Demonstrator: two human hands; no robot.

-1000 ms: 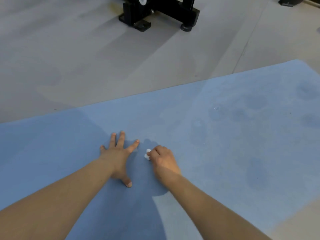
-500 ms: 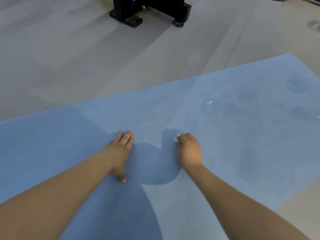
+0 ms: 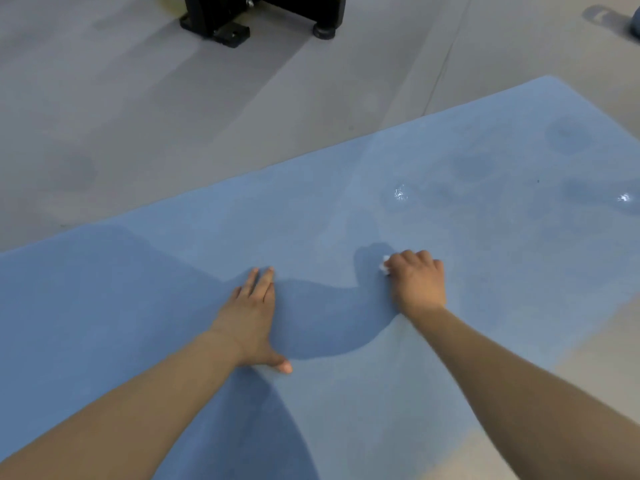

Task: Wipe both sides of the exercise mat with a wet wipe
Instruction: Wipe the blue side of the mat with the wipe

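A blue exercise mat (image 3: 346,209) lies flat on the grey floor and fills most of the lower view. My left hand (image 3: 251,318) rests palm down on it, fingers together and thumb out to the side, holding nothing. My right hand (image 3: 417,284) is curled into a fist pressed on the mat, to the right of the left hand. A small white wet wipe (image 3: 384,266) pokes out at the fist's left edge; most of it is hidden under the fingers. Darker damp patches (image 3: 568,135) and shiny wet spots (image 3: 400,194) mark the mat's right part.
A black machine base (image 3: 242,19) with feet stands on the floor at the top, beyond the mat's far edge. Bare grey floor surrounds the mat. A grey object (image 3: 633,24) shows at the top right corner.
My right hand has slid to the right across the mat with the wipe, away from the left hand. The left hand's fingers have closed together. The view has shifted slightly.
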